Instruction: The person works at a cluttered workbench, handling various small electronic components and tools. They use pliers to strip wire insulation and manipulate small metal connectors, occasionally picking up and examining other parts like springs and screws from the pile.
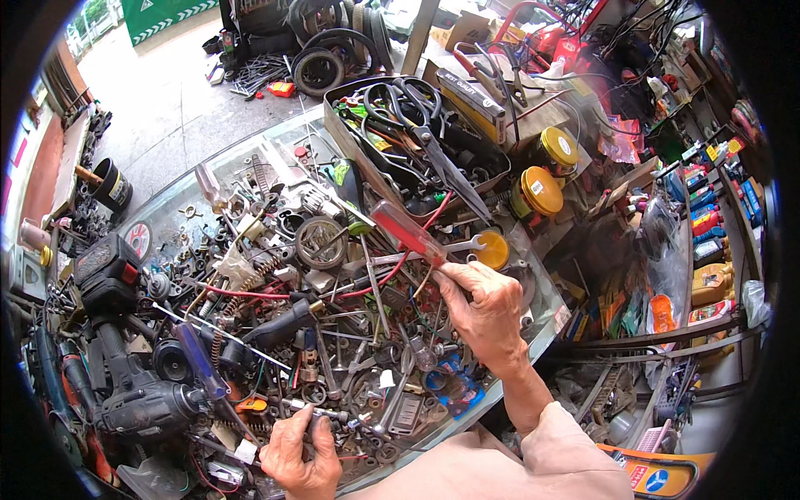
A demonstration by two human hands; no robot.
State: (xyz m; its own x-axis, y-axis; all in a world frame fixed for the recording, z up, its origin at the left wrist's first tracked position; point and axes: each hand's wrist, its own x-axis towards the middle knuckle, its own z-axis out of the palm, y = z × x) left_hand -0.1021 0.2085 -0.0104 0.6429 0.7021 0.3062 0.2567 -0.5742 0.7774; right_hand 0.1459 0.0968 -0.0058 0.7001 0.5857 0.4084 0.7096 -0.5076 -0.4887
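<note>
Beige sleeve (575,450) nearest, right hand (482,310) grips a red handle (407,232), left hand (298,457) curled, contents unclear.

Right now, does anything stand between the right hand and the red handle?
Nothing visible does: the right hand has its fingers on the near end of the red handle. A red cable passes behind the handle, not between the two.
</note>
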